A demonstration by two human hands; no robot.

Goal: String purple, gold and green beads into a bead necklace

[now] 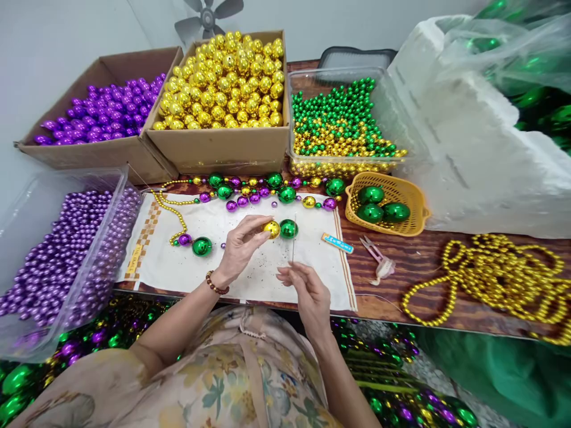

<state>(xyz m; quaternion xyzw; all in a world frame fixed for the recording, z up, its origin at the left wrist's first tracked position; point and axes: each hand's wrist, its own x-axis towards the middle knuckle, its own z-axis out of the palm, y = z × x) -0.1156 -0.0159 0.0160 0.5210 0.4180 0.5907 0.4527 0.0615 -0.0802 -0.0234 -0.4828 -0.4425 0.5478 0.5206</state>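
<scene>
My left hand (pixel 243 245) pinches a shiny gold bead (pixel 271 229) between thumb and fingers, above the white cloth (pixel 241 284). Right beside that bead is a larger green bead (pixel 288 229); whether the two touch is unclear. A long thin needle (pixel 293 253) points upward from the closed fingertips of my right hand (pixel 308 292), its upper part crossing in front of the green bead. Along the cloth's far edge runs a strand of purple, gold and green beads (pixel 286 194). Its left end curves round to another large green bead (pixel 202 246).
Boxes of purple beads (pixel 111 110) and gold beads (pixel 227 83) stand behind, beside a clear tub (pixel 348 159) of small beads. At right are a yellow basket (pixel 417 221), thread snips (pixel 375 252), a blue packet (pixel 337 242) and gold bead strings (pixel 499 273). Small purple beads (pixel 75 249) fill a left tub.
</scene>
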